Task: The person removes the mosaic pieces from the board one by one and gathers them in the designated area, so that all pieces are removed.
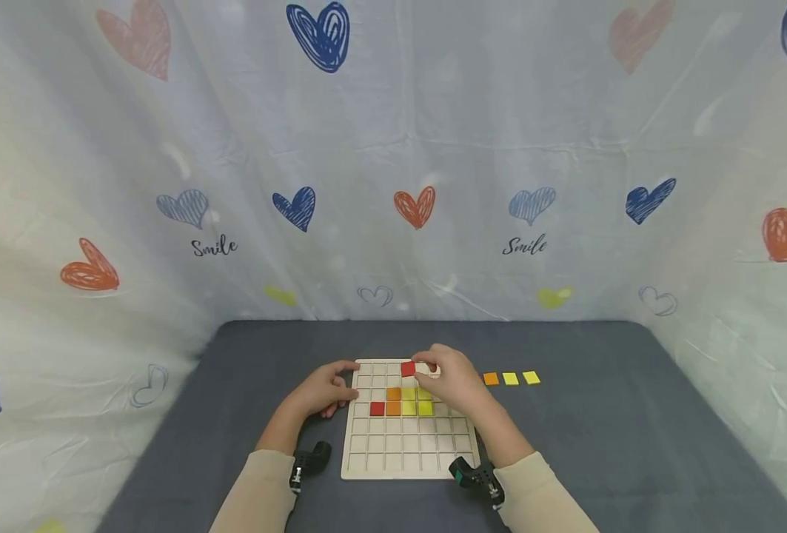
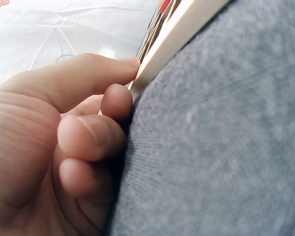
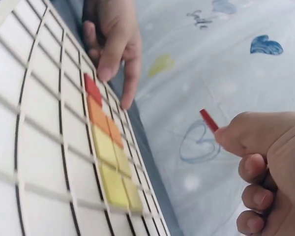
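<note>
A pale wooden grid board (image 1: 366, 444) lies on the dark cloth. On it, a red tile (image 1: 377, 409), orange tiles (image 1: 393, 409) and yellow tiles (image 1: 409, 409) fill cells in two adjoining rows. My right hand (image 1: 456, 381) pinches another red square tile (image 3: 209, 120) between thumb and index finger, raised off the board in the right wrist view. At the board's left edge, my left hand (image 1: 320, 389) rests with thumb and index finger extended against the rim. Its other fingers (image 2: 91, 135) are bent beside the board, low over the cloth.
Right of the board, an orange tile (image 1: 491, 378) and yellow tiles (image 1: 510, 378) lie in a row, partly hidden by my right hand at its near end. A white curtain (image 1: 366, 163) printed with hearts surrounds the dark table (image 1: 606, 437).
</note>
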`<state>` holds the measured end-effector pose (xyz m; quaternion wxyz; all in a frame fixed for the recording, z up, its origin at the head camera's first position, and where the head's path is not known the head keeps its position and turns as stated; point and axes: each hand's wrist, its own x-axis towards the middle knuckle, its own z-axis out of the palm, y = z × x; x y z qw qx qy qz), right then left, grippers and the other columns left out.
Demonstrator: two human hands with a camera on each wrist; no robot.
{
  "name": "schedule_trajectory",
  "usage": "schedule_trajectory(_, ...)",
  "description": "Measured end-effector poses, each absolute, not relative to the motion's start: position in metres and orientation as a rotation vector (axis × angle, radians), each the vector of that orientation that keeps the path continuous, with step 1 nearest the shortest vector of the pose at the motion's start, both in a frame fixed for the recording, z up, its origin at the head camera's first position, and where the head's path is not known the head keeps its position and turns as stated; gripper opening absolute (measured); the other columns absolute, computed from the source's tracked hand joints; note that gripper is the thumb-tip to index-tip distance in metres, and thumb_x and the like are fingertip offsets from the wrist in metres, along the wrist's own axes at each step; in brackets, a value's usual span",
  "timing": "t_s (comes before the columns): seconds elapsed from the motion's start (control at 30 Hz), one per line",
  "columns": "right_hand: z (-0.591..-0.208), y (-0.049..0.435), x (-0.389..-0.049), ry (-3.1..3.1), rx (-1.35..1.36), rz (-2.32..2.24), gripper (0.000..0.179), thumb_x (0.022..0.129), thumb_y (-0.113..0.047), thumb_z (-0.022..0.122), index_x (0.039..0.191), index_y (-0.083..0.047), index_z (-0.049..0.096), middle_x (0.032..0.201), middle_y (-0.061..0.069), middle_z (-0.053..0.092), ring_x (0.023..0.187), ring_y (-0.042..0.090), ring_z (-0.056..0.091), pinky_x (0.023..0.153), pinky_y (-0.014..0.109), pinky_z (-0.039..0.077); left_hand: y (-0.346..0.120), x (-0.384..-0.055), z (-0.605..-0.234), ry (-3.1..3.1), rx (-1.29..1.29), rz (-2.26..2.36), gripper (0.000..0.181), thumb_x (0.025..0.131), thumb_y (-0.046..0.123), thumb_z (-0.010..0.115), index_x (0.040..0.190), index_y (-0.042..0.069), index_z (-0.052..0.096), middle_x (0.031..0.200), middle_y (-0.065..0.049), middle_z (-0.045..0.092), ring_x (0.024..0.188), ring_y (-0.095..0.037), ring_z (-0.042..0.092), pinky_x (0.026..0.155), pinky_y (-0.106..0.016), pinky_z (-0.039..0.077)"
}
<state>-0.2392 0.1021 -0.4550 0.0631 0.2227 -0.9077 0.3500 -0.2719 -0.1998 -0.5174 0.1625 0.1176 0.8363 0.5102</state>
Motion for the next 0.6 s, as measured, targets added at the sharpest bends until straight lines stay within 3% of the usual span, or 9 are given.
schedule_trajectory(0.13,-0.462,0.122,-0.236,-2.675,0.633,1.089,0.027,0.091,-0.013,0.079,0.118,-0.014,0.077,0.077,-0.005,0.041,0.066,0.010,0.032,0.058,0.028,0.027,-0.201,-0.271,-0.517,2.388,0.340,1.456,0.063,0.094,0.018,0.078,0.150,0.009,0.050,0.064,-0.007,0.060,0.038,-0.013,0.045,0.040,-0.028,0.040)
schedule_trajectory(0.33,-0.466,0.149,-0.229,-2.659,0.555,1.146,0.027,0.091,-0.011,0.080,0.118,-0.011,0.076,0.080,0.008,0.050,0.069,0.013,0.040,0.058,0.028,0.034,-0.200,-0.270,-0.517,2.388,0.320,1.451,0.064,0.094,0.017,0.077,0.151,0.009,0.050,0.064,-0.007,0.060,0.039,-0.013,0.045,0.040,-0.028,0.040)
schedule_trajectory(0.6,-0.465,0.178,-0.228,-2.633,0.482,1.177,0.025,0.092,-0.012,0.079,0.117,-0.010,0.076,0.082,0.005,0.051,0.079,0.026,0.049,0.062,0.032,0.038,-0.198,-0.272,-0.518,2.410,0.296,1.449,0.064,0.093,0.016,0.078,0.151,0.011,0.050,0.064,-0.007,0.060,0.038,-0.013,0.045,0.039,-0.027,0.040)
